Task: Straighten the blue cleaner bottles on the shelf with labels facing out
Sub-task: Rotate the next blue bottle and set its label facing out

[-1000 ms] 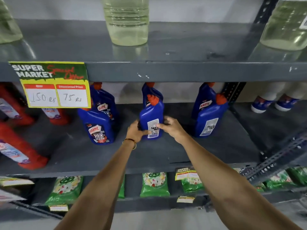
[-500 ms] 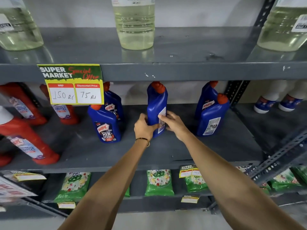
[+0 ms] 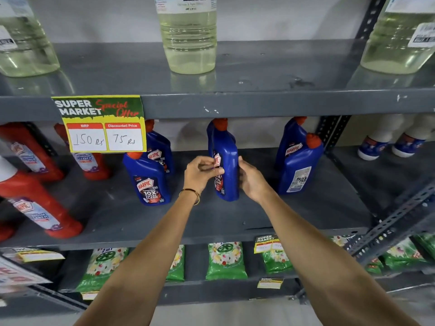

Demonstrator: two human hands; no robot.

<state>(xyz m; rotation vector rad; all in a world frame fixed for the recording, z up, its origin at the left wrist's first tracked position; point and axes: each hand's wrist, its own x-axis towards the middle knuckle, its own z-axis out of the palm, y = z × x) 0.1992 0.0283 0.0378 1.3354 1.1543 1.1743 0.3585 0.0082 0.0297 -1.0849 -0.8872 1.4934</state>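
Observation:
A blue cleaner bottle (image 3: pixel 227 161) with an orange cap stands upright in the middle of the grey shelf (image 3: pixel 235 222), its narrow side towards me and its front label turned to the left. My left hand (image 3: pixel 202 171) pinches its left face over the label. My right hand (image 3: pixel 250 178) grips its right side. To the left stand two blue bottles, the front one (image 3: pixel 148 182) with its label facing out and another (image 3: pixel 160 151) behind it. On the right, a front bottle (image 3: pixel 300 168) shows its back label, with another bottle (image 3: pixel 290 140) behind it.
Red cleaner bottles (image 3: pixel 33 203) fill the left of the shelf. A yellow price tag (image 3: pixel 98 123) hangs from the shelf above, which carries clear bleach bottles (image 3: pixel 188 36). White bottles (image 3: pixel 376 140) stand at far right. Green packets (image 3: pixel 226 261) lie on the shelf below.
The middle bottle has turned between my hands: its back label faced me, now its front label shows at the left. It also stands more upright.

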